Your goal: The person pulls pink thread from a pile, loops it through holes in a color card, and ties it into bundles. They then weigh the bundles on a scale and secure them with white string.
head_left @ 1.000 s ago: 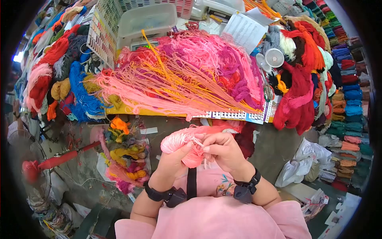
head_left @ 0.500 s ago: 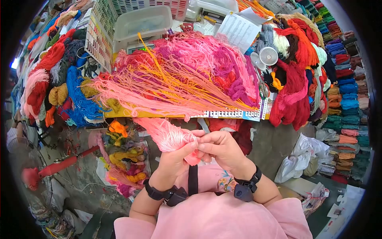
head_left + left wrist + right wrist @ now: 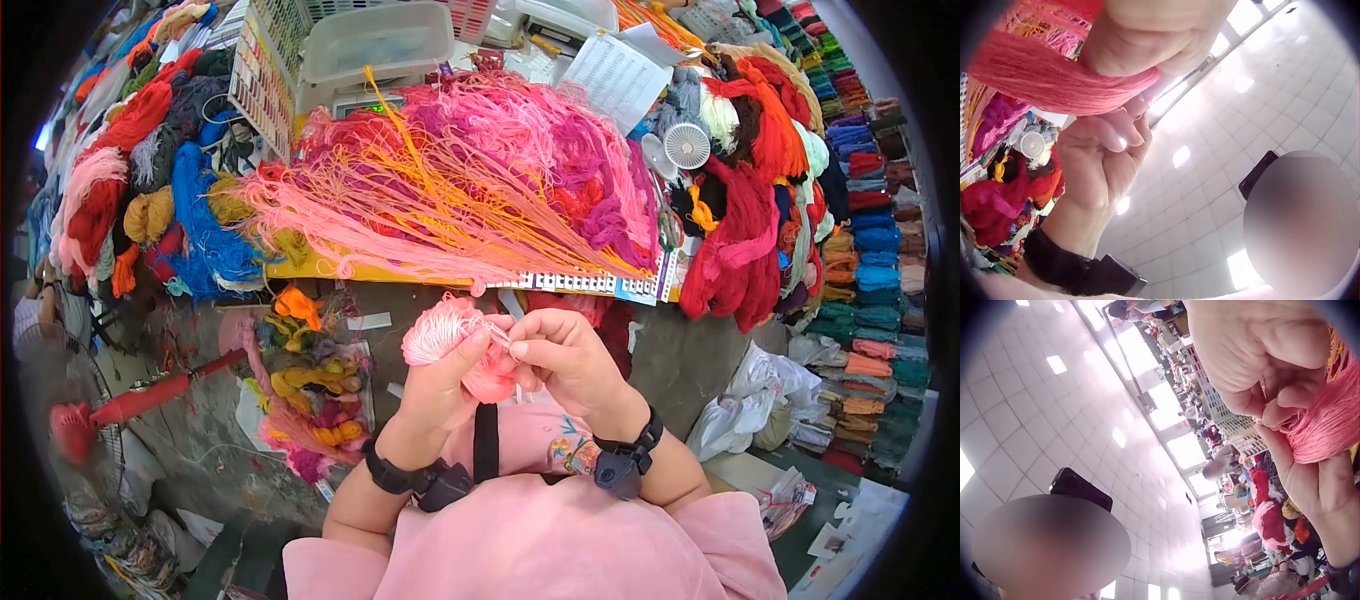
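A skein of coral-pink thread [image 3: 432,334] is held up in front of the chest. My left hand [image 3: 443,388] grips it, the thumb lying across the near side. At the right end of the skein, my right hand [image 3: 568,362] pinches a few pale strands between thumb and forefinger. From the left wrist, the skein [image 3: 1054,84] passes as a thick smooth bundle through the left hand, with the right hand [image 3: 1100,165] close behind. In the right wrist view, curled right fingers [image 3: 1297,394] meet the thread right beside the left hand [image 3: 1310,487].
Ahead, a yellow-edged table [image 3: 300,268] bears a large heap of pink, purple and orange thread [image 3: 500,150]. A clear plastic bin [image 3: 380,45], printed sheets [image 3: 615,75] and a small white fan [image 3: 687,146] stand around it. A red-stemmed floor fan [image 3: 140,400] is at left.
The skein's loose part, spread out toward the table at upper left half a second ago, is now bunched near the left hand. Both hands stay together at its right end.
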`<state>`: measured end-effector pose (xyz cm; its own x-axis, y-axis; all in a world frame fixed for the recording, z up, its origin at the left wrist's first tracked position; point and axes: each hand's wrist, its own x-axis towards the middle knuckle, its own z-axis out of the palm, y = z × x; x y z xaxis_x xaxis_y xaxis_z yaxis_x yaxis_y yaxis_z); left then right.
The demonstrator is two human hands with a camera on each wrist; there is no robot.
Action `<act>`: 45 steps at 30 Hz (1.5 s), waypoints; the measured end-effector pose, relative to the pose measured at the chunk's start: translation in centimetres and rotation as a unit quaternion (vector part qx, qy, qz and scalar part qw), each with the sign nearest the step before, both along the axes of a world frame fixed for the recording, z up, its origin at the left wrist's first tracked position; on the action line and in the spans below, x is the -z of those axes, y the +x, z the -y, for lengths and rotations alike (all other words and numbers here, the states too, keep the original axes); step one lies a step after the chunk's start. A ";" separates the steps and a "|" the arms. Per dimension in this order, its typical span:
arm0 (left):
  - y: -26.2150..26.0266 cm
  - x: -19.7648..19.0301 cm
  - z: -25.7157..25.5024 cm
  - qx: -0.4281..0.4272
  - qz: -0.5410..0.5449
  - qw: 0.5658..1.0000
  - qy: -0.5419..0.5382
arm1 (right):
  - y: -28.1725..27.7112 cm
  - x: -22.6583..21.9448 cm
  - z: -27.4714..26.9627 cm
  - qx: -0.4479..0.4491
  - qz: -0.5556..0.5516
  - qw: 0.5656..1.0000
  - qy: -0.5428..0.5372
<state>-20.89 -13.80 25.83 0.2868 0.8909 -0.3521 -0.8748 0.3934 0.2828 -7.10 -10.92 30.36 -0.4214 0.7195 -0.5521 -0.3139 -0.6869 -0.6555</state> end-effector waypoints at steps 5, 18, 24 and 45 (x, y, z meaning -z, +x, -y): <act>0.0 -0.1 0.1 -0.009 -0.029 0.999 -0.024 | -0.1 -0.1 0.0 -0.051 0.012 0.997 0.052; 0.2 0.7 0.6 0.002 -0.034 0.999 0.038 | 0.3 0.2 0.2 0.010 -0.015 1.000 -0.026; 0.3 1.1 0.9 0.022 0.041 0.997 0.060 | 0.2 -0.4 0.3 0.015 0.002 0.999 -0.036; 0.5 0.4 0.5 0.054 0.001 0.994 0.096 | -0.3 0.4 0.2 -0.015 0.106 0.994 0.011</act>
